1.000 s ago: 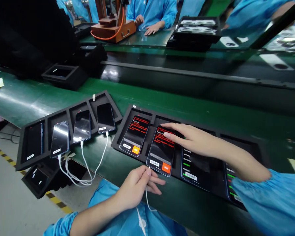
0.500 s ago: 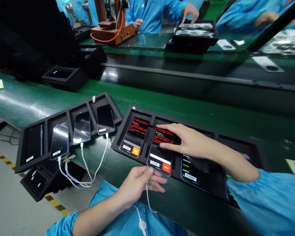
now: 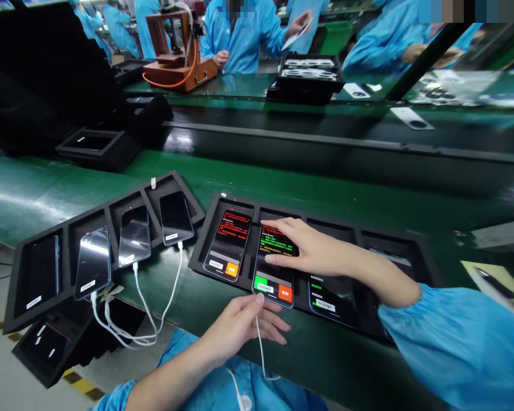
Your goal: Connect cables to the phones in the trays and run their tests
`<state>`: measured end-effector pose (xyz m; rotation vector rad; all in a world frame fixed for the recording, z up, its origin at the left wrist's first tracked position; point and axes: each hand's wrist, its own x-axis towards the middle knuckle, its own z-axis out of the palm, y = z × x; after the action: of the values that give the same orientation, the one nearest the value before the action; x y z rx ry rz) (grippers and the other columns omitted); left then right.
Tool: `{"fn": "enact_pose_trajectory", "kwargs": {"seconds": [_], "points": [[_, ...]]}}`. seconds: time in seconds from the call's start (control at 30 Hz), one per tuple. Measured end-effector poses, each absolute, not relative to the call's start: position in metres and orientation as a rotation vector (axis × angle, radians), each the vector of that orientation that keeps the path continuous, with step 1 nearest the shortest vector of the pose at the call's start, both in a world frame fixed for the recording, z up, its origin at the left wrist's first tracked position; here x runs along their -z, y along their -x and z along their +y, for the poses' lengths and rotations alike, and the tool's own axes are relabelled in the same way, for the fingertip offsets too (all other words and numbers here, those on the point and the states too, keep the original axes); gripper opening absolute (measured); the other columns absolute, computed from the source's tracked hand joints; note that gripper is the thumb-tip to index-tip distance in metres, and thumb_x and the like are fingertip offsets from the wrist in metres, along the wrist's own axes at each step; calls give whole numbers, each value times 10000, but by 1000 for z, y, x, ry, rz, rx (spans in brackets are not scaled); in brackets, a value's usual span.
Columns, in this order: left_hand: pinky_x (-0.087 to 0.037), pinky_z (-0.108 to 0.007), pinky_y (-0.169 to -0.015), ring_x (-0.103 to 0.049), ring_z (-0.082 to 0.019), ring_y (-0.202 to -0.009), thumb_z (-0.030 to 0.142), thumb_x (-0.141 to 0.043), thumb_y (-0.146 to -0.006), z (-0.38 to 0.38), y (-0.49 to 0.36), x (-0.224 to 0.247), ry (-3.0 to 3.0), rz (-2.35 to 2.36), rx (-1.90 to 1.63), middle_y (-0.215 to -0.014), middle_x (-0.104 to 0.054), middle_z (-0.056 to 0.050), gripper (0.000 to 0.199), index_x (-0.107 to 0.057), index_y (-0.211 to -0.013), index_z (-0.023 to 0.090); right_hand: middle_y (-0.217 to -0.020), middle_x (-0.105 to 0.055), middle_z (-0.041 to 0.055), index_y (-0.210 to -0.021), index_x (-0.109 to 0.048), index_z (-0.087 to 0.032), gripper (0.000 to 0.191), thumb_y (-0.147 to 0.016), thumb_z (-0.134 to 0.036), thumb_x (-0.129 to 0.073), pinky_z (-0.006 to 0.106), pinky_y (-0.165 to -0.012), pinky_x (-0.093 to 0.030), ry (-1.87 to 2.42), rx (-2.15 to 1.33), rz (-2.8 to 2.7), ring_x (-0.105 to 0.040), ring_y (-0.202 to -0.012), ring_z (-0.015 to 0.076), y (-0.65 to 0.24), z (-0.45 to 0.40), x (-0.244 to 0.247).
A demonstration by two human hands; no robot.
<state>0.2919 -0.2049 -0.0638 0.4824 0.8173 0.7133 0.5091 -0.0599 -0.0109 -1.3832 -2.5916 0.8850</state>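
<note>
My left hand [image 3: 240, 325] pinches the end of a thin white cable [image 3: 260, 348] between thumb and fingers, at the bottom edge of a phone [image 3: 270, 273]. Its plug is mostly hidden by the thumb. That phone shows red, green and yellow text, with a green and a red button below. Over its upper part lies my right hand [image 3: 310, 245], thumb and a finger stretched apart and touching it. The phone rests in a compartment of a black tray [image 3: 300, 288]. Beside it on the left is a phone [image 3: 228, 242] with red text; to the right, another phone [image 3: 332, 299] is partly covered by my forearm.
At left, a second black tray [image 3: 131, 197] carries several phones, some with white charging cables [image 3: 143, 337] plugged in. Stacked dark trays [image 3: 98, 154] stand behind. Across the bench are a wooden press [image 3: 175, 71] and co-workers in blue. A pen [image 3: 499, 285] lies on paper at right.
On the phone under my right hand, text has turned from mostly red to largely green and a green button has appeared. My hands keep nearly the same pose. Across the bench, a co-worker's hand has lifted a white piece.
</note>
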Motion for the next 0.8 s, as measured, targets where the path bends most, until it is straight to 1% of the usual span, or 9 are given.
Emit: {"fn": "enact_pose_trajectory", "kwargs": {"seconds": [0.07,0.17,0.27,0.37,0.47,0.67,0.8], "points": [[-575,-316,-803,-759,-195,-738,790,-865,-703,-205,-291,68,-477,787,-715,-929,-804,-154,802,-767,-1058,77,-1595,-518,166,-1655,-440,-227,1022,-890,-893,-556,553,-1259,-407,1358,-925,-2566,-461,-1496,371,-510,-54,6],[-572,-312,-795,-758,-195,-738,746,-860,-741,-206,-289,75,-480,743,-723,-917,-801,-145,741,-774,-1055,82,-1562,-558,148,-1615,-499,-245,963,-896,-883,-565,573,-1248,-414,1340,-958,-2558,-491,-1463,369,-508,-49,2],[-568,-318,-807,-757,-198,-755,692,-827,-814,-206,-287,76,-499,702,-721,-923,-798,-149,676,-771,-1085,75,-1591,-544,135,-1616,-496,-235,938,-919,-859,-558,583,-1268,-388,1292,-988,-2560,-483,-1470,365,-505,-48,-1],[-563,-329,-819,-756,-207,-775,649,-811,-854,-206,-285,75,-501,682,-713,-935,-794,-163,645,-765,-1113,60,-1598,-545,128,-1615,-499,-255,919,-919,-850,-573,599,-1268,-386,1259,-998,-2559,-475,-1484,375,-504,-50,-1],[-557,-328,-812,-752,-207,-764,645,-823,-844,-205,-285,75,-489,676,-700,-919,-790,-160,646,-769,-1107,57,-1600,-540,131,-1614,-499,-266,905,-913,-829,-602,613,-1263,-392,1263,-991,-2563,-458,-1498,386,-505,-51,2],[-536,-300,-774,-744,-192,-721,714,-857,-765,-203,-286,78,-480,684,-679,-882,-785,-135,709,-781,-1074,80,-1609,-523,143,-1614,-498,-261,930,-896,-840,-613,616,-1267,-391,1286,-995,-2565,-430,-1523,395,-506,-54,4],[-529,-308,-781,-740,-197,-726,708,-843,-789,-204,-285,80,-485,664,-687,-891,-784,-143,702,-774,-1088,77,-1606,-533,134,-1612,-501,-272,918,-900,-843,-604,627,-1261,-399,1266,-993,-2571,-450,-1512,396,-508,-53,2]]}}
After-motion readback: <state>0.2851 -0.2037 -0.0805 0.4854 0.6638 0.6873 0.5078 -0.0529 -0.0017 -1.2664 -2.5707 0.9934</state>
